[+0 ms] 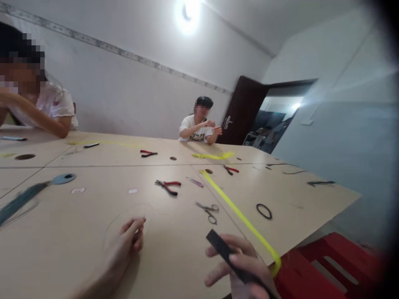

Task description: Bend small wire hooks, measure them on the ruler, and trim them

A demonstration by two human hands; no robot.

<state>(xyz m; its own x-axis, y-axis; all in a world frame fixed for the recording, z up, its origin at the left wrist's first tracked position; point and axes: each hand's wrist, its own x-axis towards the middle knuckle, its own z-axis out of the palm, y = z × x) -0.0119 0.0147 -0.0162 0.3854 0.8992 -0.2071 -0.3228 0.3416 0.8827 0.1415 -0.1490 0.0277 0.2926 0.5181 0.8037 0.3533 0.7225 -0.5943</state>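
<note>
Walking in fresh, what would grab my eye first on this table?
Probably the bright yellow tape running diagonally across the table toward the right hand, which grips a flat black strip. The left hand pinches a thin wire loop, and red-handled pliers and scissors lie mid-table.

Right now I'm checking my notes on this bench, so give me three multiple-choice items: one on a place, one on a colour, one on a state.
1. Where do the small silver metal scissors lie?
A. on the red plastic stool
B. on the beige table left of the yellow tape strip
C. in the left hand

2. What colour are the handles of the nearest pliers?
A. red and black
B. blue
C. green

3. What is the right hand doing?
A. resting flat and empty
B. holding a flat black strip
C. gripping the scissors

Answers: 1 B, they rest on the beige table beside the yellow tape strip. 2 A, both colours show. 3 B, the fingers wrap the flat black strip.
</note>
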